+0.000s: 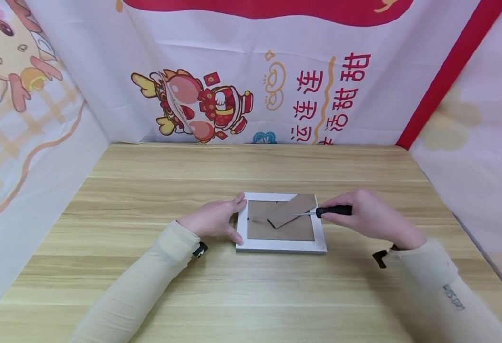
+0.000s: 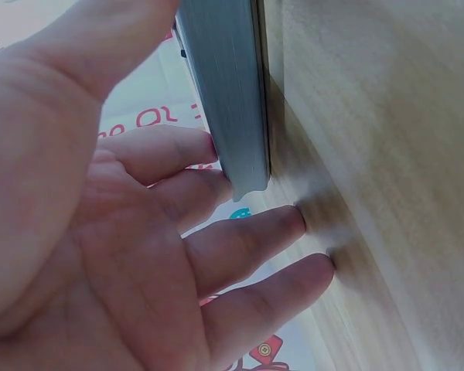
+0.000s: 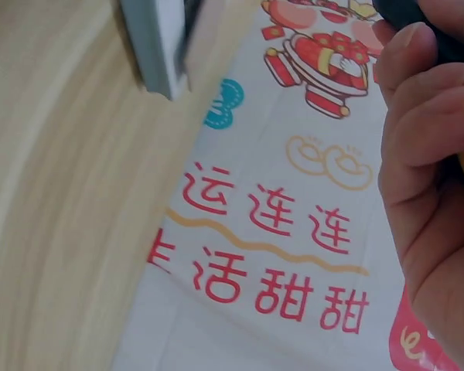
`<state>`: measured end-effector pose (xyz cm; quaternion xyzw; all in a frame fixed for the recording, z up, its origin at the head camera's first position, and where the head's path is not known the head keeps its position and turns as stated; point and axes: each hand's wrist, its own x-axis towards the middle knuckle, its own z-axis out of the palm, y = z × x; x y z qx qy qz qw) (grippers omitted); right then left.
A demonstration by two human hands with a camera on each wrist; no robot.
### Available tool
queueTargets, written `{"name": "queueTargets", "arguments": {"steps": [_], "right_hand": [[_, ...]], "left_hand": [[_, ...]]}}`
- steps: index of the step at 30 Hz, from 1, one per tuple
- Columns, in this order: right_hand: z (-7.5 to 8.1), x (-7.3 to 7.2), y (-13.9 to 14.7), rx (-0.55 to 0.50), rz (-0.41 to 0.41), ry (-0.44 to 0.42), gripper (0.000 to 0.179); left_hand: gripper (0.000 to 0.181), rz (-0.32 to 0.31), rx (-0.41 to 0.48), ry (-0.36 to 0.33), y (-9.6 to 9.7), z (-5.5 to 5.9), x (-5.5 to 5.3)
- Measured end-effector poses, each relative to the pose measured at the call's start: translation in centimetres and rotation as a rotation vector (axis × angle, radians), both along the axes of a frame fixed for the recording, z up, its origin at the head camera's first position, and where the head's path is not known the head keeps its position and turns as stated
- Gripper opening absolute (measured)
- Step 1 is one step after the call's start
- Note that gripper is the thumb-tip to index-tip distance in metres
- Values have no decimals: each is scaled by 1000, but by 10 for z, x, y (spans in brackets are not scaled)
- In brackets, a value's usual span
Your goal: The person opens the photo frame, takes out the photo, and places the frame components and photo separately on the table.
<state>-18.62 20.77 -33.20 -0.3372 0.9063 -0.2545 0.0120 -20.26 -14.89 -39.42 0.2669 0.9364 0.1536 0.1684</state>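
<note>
A white picture frame [image 1: 281, 245] lies back side up on the table, its brown backing board [image 1: 291, 233] showing. Raised slantwise over the backing is a brown stand flap [image 1: 299, 206]. My left hand [image 1: 214, 216] spans the frame's left edge, thumb by the near corner and fingers by the far one. In the left wrist view, two fingertips meet the end of the frame's grey side [image 2: 224, 85], while the lower fingers reach to the tabletop. My right hand [image 1: 373, 216] grips a screwdriver [image 1: 338, 210] by its black handle; its thin metal shaft points left and overlaps the flap in the head view.
The wood-grain table [image 1: 169, 190] extends around the frame. Behind it hangs a white cloth [image 1: 251, 43] with red and cartoon prints, and printed cloth also stands at both sides.
</note>
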Motion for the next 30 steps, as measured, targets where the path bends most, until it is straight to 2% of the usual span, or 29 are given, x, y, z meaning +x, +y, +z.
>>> {"name": "queueTargets", "arguments": {"steps": [4,9,21,26,30], "right_hand": [[-8,0,-5,-4,-10,-40,19],[-13,-2,-10,-5,-10,-45,20],[-6,-5,-12,16,-13,-74,20],[4,-10,-19,55,33,-63,19],[25,-15,-34,136,63,-27,17]], "left_hand": [[110,2,3,0,-1,-1,0],[109,2,0,4,-1,-2,0],[109,15,10,-7,0,0,2],[109,20,5,-8,1,0,1],[109,20,-5,-7,2,0,0]]}}
